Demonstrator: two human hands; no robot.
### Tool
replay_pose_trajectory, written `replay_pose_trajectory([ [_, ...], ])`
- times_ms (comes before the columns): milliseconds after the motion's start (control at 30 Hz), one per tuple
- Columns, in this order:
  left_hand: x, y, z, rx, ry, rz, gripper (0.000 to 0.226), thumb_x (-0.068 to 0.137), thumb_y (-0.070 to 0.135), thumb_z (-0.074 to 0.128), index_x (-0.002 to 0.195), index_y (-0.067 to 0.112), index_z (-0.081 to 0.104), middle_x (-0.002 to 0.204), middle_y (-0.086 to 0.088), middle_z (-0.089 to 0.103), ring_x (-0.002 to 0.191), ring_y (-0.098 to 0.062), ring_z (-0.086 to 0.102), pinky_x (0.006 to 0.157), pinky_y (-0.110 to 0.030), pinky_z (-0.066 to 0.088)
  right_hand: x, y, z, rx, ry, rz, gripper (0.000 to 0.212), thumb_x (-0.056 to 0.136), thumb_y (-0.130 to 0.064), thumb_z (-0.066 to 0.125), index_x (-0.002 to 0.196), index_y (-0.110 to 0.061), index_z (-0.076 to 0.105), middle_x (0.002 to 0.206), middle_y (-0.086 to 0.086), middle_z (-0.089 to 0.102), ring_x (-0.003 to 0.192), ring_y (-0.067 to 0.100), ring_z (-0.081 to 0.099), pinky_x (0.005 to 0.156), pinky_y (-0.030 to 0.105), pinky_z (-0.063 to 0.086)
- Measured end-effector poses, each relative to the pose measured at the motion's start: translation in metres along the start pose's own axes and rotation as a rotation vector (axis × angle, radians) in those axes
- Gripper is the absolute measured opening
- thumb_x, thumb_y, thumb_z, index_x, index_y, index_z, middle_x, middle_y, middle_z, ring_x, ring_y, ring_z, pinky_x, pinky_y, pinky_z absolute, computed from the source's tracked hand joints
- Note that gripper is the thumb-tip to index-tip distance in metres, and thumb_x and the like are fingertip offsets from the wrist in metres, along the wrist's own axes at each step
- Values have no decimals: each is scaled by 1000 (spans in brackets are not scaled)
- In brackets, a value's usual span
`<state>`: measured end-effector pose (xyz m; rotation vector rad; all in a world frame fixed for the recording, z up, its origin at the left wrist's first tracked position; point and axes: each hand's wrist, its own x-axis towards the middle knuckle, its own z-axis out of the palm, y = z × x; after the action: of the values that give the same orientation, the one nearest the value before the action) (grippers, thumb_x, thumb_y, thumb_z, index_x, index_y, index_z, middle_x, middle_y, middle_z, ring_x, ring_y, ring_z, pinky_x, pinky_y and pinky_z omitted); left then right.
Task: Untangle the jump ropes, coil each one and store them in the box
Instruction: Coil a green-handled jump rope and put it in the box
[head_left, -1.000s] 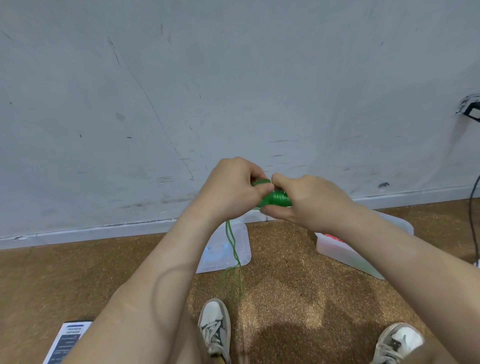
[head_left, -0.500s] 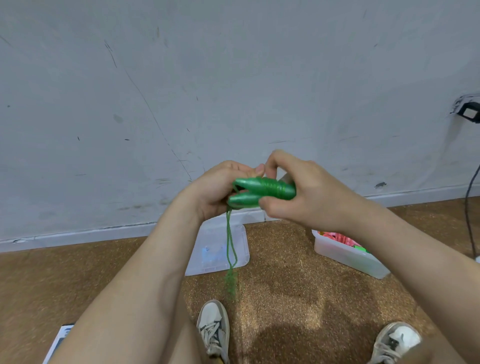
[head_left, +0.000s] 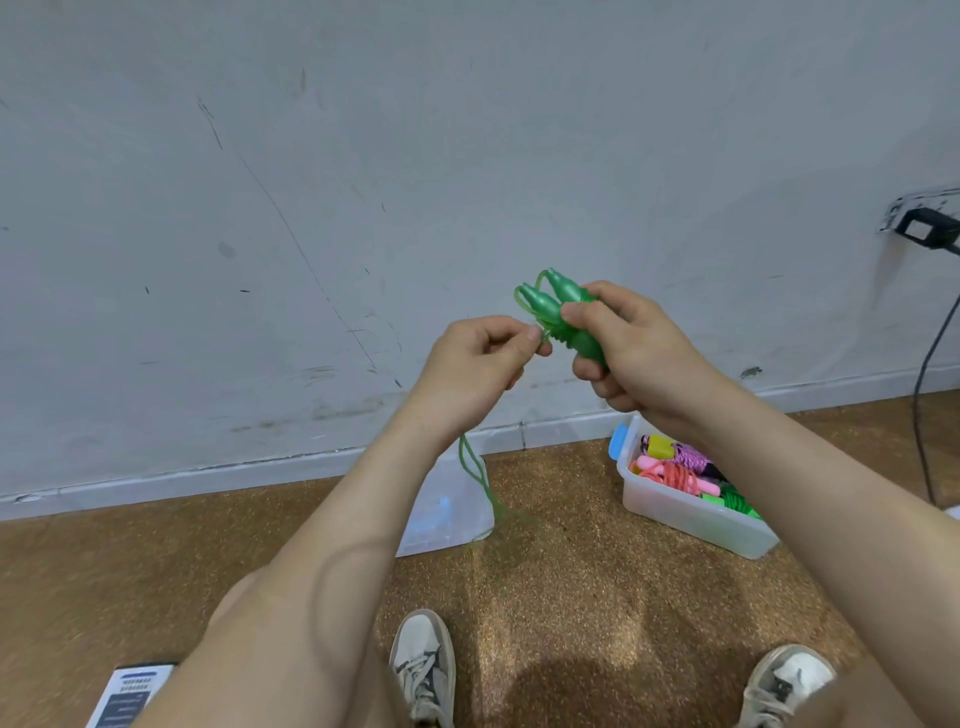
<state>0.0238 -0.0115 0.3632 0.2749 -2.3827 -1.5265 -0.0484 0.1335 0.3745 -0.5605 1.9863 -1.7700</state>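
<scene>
translucent green jump rope (head_left: 558, 317), handles gripped in right hand (head_left: 631, 348), cord pinched by left hand (head_left: 480, 364)

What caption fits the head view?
Right hand grips both green jump-rope handles; left hand pinches the trailing cord.

No text is reading clearly; the printed leaflet (head_left: 132, 693) at the bottom left is showing only blurred, illegible lines.

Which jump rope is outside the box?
The dark green jump rope: the right hand grips its two handles, the left hand pinches its cord. The pink rope, purple rope and light green rope lie in the clear box.
</scene>
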Motion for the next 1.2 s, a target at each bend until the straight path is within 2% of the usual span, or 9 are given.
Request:
replay_pose_trajectory([
  [167,-10,4,7,875,-51,261,21,98,33,45,95,22,62,73,2,62,73,-21,57,63,-34,44,8,7,-6,87,106,121,13,96,-35,51,93,-22,51,59,5,43,38,12,25,38,17,16],
  [267,-18,13,20,1139,-127,435,19,101,29,37,87,20,48,78,1,49,75,-26,53,60,-33,36,12,13,-11,-31,143,134,21,95,-37,51,103,-19,52,63,8,46,38,12,27,37,18,19],
  [333,-21,18,24,1203,-138,497,14,99,24,43,88,21,51,79,3,41,72,-23,46,60,-30,29,12,18,-9,-163,98,112,22,95,-37,52,105,-18,52,64,8,46,39,12,28,38,18,19],
  [533,-19,10,19,936,-105,712,10,74,12,70,80,20,73,74,-1,62,60,-24,60,54,-24,40,7,24,-4,-537,-162,160,35,96,-36,40,85,-9,61,60,9,49,44,16,29,40,16,22],
  [633,-16,9,12,703,-58,547,10,75,20,68,83,19,73,78,2,67,69,-13,59,65,-28,48,6,23,1,-603,-239,141,53,99,-45,29,63,-12,51,54,9,55,43,18,34,37,15,25],
  [767,-16,7,9,515,-42,350,15,74,19,78,72,25,65,70,17,63,60,14,49,59,-4,31,2,21,5,-593,-291,130,64,100,-55,17,64,-13,49,48,7,57,37,15,39,36,14,30],
  [933,-11,6,4,394,-61,164,13,75,26,79,83,22,70,74,16,65,59,13,51,60,-6,34,-3,12,0,-576,-356,132,81,88,-75,8,68,-17,61,51,10,60,49,21,47,50,25,38],
  [1033,-11,8,4,335,-123,134,15,73,23,81,88,21,77,80,14,72,62,13,56,66,-7,40,-3,12,1,-612,-295,19,72,92,-69,15,75,-18,62,49,3,61,47,20,56,50,26,41],
  [1200,-9,6,10,255,-160,31,8,75,21,79,83,19,77,76,7,74,77,-2,68,80,-24,53,2,18,-4,-758,-43,-224,68,99,-57,27,55,-10,51,49,8,54,54,22,60,58,36,44],
])
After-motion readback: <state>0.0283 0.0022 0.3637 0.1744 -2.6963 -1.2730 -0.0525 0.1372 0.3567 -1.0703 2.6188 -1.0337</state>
